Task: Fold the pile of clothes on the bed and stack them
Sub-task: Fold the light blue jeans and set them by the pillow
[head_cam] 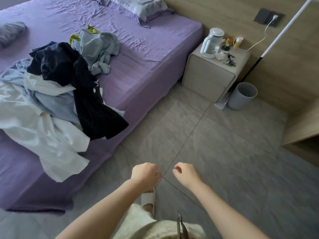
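An unfolded pile of clothes lies on the purple bed (146, 54). In it a dark navy garment (89, 104) drapes over white shirts (48, 135) and light blue pieces (98, 47), with a bit of yellow-green cloth (74, 37) at the back. A white shirt hangs over the bed's near edge. My left hand (145, 174) and my right hand (186, 173) are held out over the grey floor, right of the bed and apart from the clothes. Both have fingers curled in and hold nothing.
A pillow (138, 7) lies at the head of the bed and a grey bundle (12, 31) at its far left. A white nightstand (214, 73) with a kettle (213, 43) stands beside the bed, a grey bin (241, 95) next to it. White slipper (148, 199) below my hands.
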A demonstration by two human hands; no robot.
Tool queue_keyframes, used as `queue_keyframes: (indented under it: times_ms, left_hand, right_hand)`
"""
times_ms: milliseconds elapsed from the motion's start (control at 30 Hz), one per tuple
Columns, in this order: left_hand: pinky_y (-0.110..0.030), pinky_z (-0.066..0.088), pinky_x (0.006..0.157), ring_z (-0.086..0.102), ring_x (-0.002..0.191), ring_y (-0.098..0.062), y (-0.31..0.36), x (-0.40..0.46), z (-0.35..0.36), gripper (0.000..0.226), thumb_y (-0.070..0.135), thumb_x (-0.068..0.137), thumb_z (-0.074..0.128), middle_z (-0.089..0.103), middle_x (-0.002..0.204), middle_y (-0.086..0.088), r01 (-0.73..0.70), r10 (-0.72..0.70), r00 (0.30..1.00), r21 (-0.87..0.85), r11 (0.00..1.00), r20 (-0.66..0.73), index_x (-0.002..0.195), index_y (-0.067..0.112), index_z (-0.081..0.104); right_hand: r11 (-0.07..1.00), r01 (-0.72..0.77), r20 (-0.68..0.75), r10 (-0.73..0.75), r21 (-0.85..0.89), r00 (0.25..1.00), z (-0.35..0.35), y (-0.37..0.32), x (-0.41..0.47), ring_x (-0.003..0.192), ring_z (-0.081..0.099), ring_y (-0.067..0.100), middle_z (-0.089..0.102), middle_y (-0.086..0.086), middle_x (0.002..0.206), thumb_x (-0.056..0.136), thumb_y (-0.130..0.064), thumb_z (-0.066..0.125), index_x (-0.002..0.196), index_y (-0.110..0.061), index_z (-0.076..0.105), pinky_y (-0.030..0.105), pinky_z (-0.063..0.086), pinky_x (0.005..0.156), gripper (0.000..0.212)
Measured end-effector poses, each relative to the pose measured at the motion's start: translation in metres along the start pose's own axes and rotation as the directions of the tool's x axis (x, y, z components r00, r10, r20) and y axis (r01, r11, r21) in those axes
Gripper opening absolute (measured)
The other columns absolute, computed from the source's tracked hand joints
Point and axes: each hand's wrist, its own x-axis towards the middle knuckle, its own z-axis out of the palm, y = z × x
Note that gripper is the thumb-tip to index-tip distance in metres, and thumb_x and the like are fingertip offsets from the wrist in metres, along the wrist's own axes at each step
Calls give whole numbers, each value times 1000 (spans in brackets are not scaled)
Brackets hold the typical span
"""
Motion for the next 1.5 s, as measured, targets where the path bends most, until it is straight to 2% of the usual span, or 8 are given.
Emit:
queue_keyframes:
  times_ms: [167, 400, 667, 833, 1067, 1233, 1367, 1500]
  left_hand:
    - [-27, 36, 64, 62, 98, -27, -17, 45, -31, 32, 40, 92, 38, 66, 105, -2, -68, 66, 997, 76, 995, 29, 95, 18, 61]
    - [-28, 37, 65, 62, 97, -28, -17, 100, -63, 31, 39, 91, 38, 66, 103, -3, -85, 83, 996, 74, 994, 33, 91, 17, 59]
    - [-28, 40, 69, 61, 100, -28, 4, 185, -104, 32, 38, 92, 38, 65, 106, -4, 60, -60, 998, 27, 998, 30, 97, 15, 60]
    - [-28, 38, 66, 62, 94, -28, 31, 234, -134, 29, 36, 90, 38, 66, 99, -4, 164, -163, 986, -58, 985, 33, 89, 14, 58]
    - [-29, 41, 67, 62, 91, -24, 53, 278, -159, 34, 43, 93, 38, 66, 97, 0, 284, -281, 959, -214, 935, 45, 90, 17, 59]
    - [-28, 40, 68, 62, 96, -24, 45, 312, -179, 30, 46, 92, 42, 66, 100, 1, 307, -303, 952, -228, 924, 52, 85, 21, 54]
    - [-29, 43, 71, 63, 96, -25, 33, 347, -199, 33, 42, 92, 40, 67, 100, 0, 288, -284, 957, -236, 928, 52, 94, 17, 61]
    - [-30, 42, 72, 61, 99, -25, 12, 387, -225, 33, 44, 94, 40, 65, 105, 1, 271, -267, 962, -220, 937, 50, 98, 18, 60]
  right_hand:
    - [998, -34, -48, 37, 55, 998, -17, -18, 32, 105, 61, 23, 67, -2, 114, 92, -40, 50, 112, -26, 64, 26, 45, 78, 27]
    - [996, -49, -42, 52, 73, 998, -59, -21, 91, 104, 61, 23, 68, -1, 112, 91, -38, 51, 110, -25, 64, 28, 48, 81, 26]
    - [999, 30, 32, -30, 17, 999, -122, -7, 185, 105, 61, 21, 66, -4, 114, 92, -39, 50, 112, -27, 63, 26, 45, 79, 26]
    - [993, 115, 103, -111, -35, 988, -169, 0, 242, 106, 61, 21, 65, -2, 117, 93, -39, 49, 113, -26, 63, 28, 46, 82, 27]
    - [978, 204, 212, -193, -31, 958, -212, 2, 301, 107, 58, 22, 62, 0, 118, 95, -36, 48, 128, -22, 52, 32, 47, 89, 36]
    - [975, 219, 265, -203, -35, 943, -229, -3, 332, 109, 57, 21, 61, 0, 119, 95, -37, 48, 129, -21, 51, 32, 46, 91, 38]
    - [977, 214, 255, -203, -18, 945, -247, -20, 363, 111, 57, 21, 61, 1, 121, 95, -37, 49, 127, -20, 54, 31, 45, 92, 36]
    - [974, 222, 236, -204, -50, 950, -271, -42, 394, 111, 57, 20, 62, 0, 121, 94, -38, 49, 124, -22, 56, 28, 45, 91, 35]
